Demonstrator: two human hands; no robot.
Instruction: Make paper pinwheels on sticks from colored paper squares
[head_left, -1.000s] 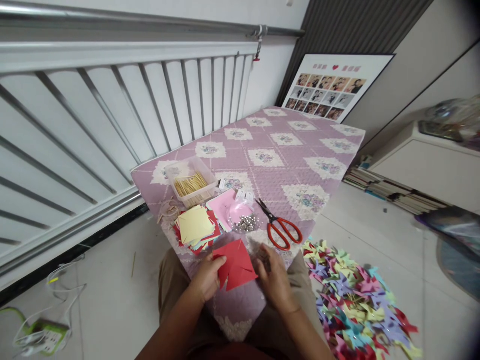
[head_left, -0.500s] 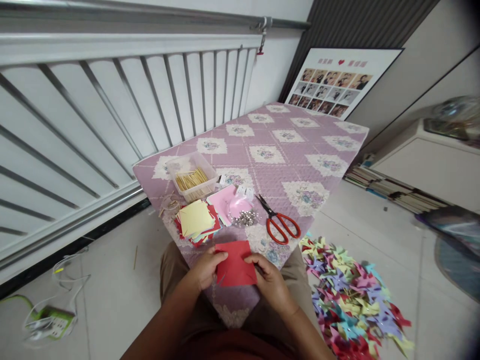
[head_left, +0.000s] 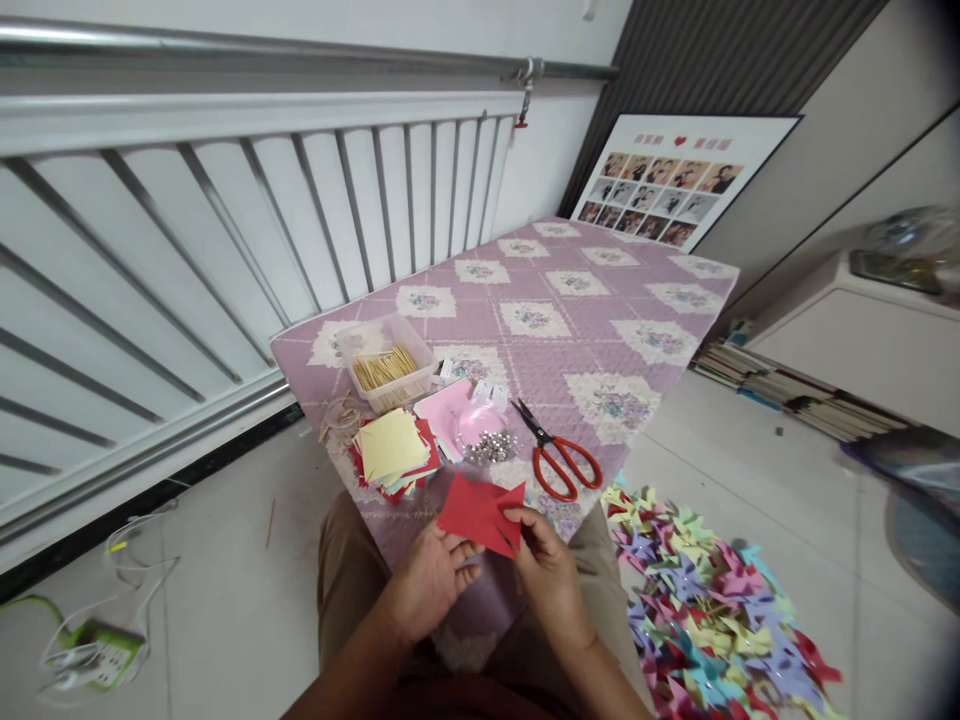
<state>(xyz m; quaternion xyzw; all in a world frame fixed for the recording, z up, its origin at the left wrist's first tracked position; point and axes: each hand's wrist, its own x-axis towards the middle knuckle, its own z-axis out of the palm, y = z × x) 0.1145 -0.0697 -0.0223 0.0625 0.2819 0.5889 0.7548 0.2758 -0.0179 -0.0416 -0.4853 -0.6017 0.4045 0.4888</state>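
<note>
A red paper square (head_left: 480, 512) with slits cut in from its corners is held over the table's near corner, one flap lifted at its right. My right hand (head_left: 551, 575) pinches that right side between thumb and fingers. Palm up at the lower left edge of the paper is my left hand (head_left: 435, 585), its fingers apart and loosely curled. Whether it bears any of the paper I cannot tell. Beyond lie a stack of coloured paper squares (head_left: 391, 448), silvery pins (head_left: 491, 447) by a clear pink-looking dish (head_left: 480, 418), and red-handled scissors (head_left: 559, 455).
A clear plastic box (head_left: 409, 390) holds thin wooden sticks (head_left: 386, 368). Many paper pinwheels (head_left: 712, 600) cover the floor at right. A radiator (head_left: 300, 220) runs along the left. A green power strip (head_left: 109, 655) with cables lies on the left floor.
The red paper has turned and tilted, and its right flap has come up. My left hand has let go of its pinch and rolled palm up. My right hand still pinches the paper.
</note>
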